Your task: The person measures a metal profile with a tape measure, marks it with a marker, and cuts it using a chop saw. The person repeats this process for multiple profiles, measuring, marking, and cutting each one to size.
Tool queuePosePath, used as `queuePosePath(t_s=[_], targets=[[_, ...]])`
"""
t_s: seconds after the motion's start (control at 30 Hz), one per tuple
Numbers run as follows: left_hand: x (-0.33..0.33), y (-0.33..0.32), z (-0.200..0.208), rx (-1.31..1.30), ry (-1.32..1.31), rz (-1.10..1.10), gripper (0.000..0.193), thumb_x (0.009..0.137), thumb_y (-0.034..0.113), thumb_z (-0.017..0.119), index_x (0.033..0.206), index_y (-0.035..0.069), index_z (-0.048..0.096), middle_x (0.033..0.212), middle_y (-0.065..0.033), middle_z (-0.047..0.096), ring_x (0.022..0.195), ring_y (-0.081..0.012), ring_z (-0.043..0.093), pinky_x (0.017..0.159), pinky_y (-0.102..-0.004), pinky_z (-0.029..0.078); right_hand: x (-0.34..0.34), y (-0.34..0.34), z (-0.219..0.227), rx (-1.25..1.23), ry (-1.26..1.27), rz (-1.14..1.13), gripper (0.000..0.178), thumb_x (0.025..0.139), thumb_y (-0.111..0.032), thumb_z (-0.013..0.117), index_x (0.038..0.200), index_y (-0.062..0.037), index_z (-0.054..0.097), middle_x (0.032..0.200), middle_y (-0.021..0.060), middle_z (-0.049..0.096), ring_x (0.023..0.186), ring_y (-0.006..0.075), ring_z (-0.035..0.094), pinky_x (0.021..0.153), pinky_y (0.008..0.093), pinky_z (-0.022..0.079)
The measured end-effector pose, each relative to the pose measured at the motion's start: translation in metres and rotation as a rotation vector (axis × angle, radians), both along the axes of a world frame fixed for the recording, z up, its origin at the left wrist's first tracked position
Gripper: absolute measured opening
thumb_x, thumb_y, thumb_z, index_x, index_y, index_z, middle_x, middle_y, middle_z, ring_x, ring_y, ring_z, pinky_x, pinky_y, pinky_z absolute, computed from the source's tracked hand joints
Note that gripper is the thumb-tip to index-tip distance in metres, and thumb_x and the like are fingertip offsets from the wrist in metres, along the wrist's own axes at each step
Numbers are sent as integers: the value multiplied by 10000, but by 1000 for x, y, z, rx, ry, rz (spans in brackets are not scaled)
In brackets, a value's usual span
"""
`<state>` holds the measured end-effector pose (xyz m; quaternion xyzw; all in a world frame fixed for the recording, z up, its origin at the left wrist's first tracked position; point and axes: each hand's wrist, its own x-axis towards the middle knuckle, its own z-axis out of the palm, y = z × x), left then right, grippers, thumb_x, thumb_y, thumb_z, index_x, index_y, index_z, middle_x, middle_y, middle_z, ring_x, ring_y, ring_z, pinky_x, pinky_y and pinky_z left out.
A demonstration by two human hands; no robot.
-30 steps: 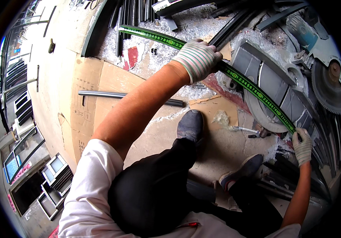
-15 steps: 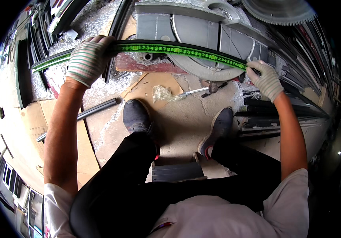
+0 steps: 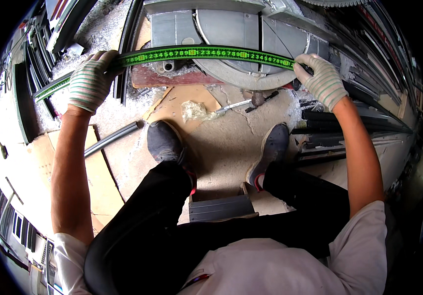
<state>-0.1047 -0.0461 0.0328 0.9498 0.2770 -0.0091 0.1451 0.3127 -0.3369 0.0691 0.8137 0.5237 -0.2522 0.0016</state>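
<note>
Both my hands wear striped knit gloves. A bright green tape measure (image 3: 216, 52) with dark markings runs along a long black profile strip (image 3: 135, 53), held crosswise in front of me. My left hand (image 3: 91, 82) is wrapped round the strip and tape toward the left, with a length sticking out beyond it. At the right end my right hand (image 3: 321, 81) pinches the tape and strip between thumb and fingers. Behind them lies the grey metal base of a cutting saw (image 3: 226, 28), its curved front rim below the tape.
Part of a toothed saw blade (image 3: 336, 2) shows at the top right. Dark profiles lie stacked at the right (image 3: 329, 125) and left. Cardboard (image 3: 98, 182), a grey bar (image 3: 113, 138), crumpled plastic (image 3: 195, 111) and a hammer-like tool (image 3: 257, 100) lie on the floor around my shoes (image 3: 164, 141).
My hands, with the tape and strip, have moved a little to the left. The view has shifted, so less of the saw blade shows. Both grips are kept.
</note>
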Motion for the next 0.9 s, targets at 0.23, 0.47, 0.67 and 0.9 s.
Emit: queuePosePath(t_s=[0.23,0.47,0.67,0.9], targets=[[-9,8,-1,-14,26,6,308,902,194,710,1183,81,656,1062,-147,686,945,-372,656,820,-430,523,-9,12,-4,14,-9,-12,298,926,-369,619,1080,-116,652,1055,188,679,1002,404,635,889,465,500],[-18,19,-4,-11,7,9,294,905,167,706,1179,67,662,1057,-149,695,934,-363,667,814,-416,529,-17,23,-13,66,-85,13,428,932,-377,611,1292,-147,595,1122,206,691,1061,393,647,929,464,514],[-19,20,2,-17,64,30,303,894,152,719,1179,63,665,1068,-142,701,958,-347,677,832,-401,531,-24,37,-2,-85,-69,-11,440,932,-352,618,1302,-113,618,1146,212,687,1075,386,648,959,433,504],[-20,23,-1,44,110,-15,326,905,185,702,1211,82,655,1108,-140,689,1006,-360,654,872,-424,518,-20,34,-6,-103,-62,7,403,937,-360,616,1262,-124,660,1099,187,705,1028,355,669,938,434,516]])
